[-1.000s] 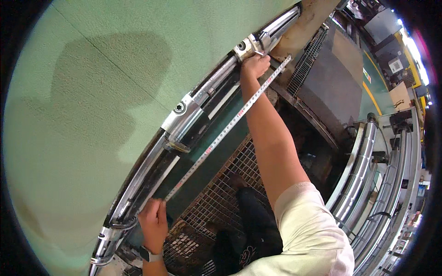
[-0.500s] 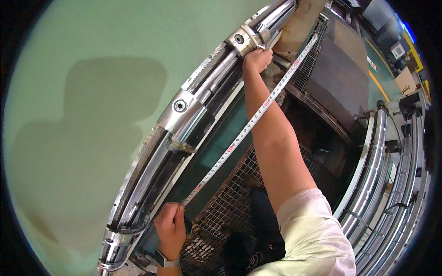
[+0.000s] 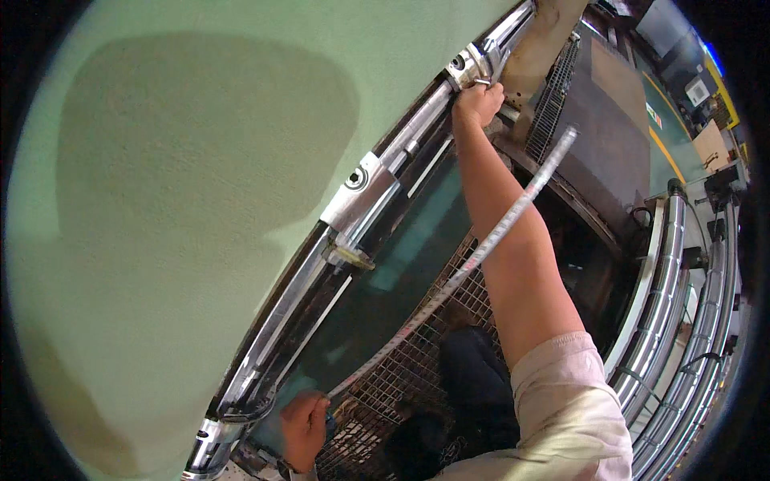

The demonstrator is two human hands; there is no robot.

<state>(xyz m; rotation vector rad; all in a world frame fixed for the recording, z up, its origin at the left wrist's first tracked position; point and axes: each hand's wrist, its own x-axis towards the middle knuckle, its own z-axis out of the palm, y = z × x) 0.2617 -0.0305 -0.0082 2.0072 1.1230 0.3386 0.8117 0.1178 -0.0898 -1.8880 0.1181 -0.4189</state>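
Note:
My left hand (image 3: 303, 429), low in the view, is closed round the near end of a white tape measure (image 3: 473, 258). Its blade, blurred by motion, slants up to the right across my right forearm, and its far end hangs free. Stretched far forward, my right hand (image 3: 480, 104) is closed against the long metal rail assembly (image 3: 365, 186), just below a silver clamp (image 3: 468, 68). A small bright metal piece shows at its fingers; what the fingers hold is mostly hidden.
A wide pale green surface (image 3: 160, 280) fills the left, darkened by a shadow. Metal grating (image 3: 401, 377) lies below the blade. Shiny pipes (image 3: 662, 289) run along the right. Dark panels (image 3: 607, 120) stand at the far right.
The tape blade's far end has swung down and toward me, and the blade now bows and blurs. The rail and my right hand appear shifted right in the view.

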